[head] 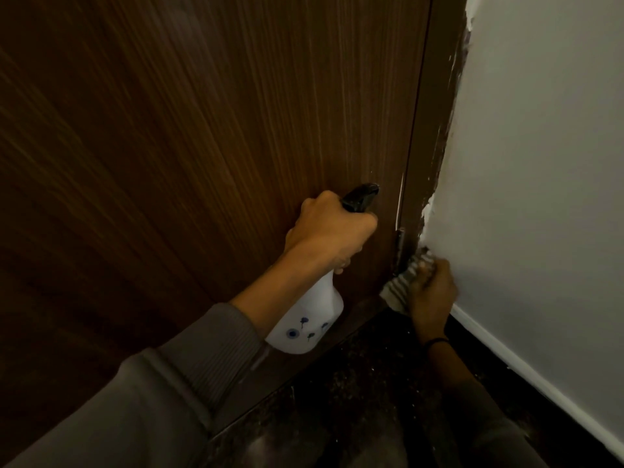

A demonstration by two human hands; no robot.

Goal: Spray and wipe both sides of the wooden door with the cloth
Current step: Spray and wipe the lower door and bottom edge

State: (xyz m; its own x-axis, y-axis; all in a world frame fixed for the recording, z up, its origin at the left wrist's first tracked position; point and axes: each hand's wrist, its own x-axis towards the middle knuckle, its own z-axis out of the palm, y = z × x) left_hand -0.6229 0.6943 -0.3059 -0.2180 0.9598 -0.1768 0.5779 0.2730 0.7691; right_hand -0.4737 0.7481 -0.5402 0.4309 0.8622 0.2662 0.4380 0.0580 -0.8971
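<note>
The dark brown wooden door [202, 130] fills the left and middle of the view. My left hand [331, 234] grips the neck of a white spray bottle [305, 325] with a black nozzle that points at the door's lower right part, close to its hinge edge. My right hand [432, 292] holds a grey ribbed cloth [401, 285] low down against the door frame [435, 130], beside the bottom hinge.
A pale wall [540, 163] with chipped paint along the frame stands at the right, with a white skirting board [526, 366] at its foot. The floor [354, 400] below is dark and speckled.
</note>
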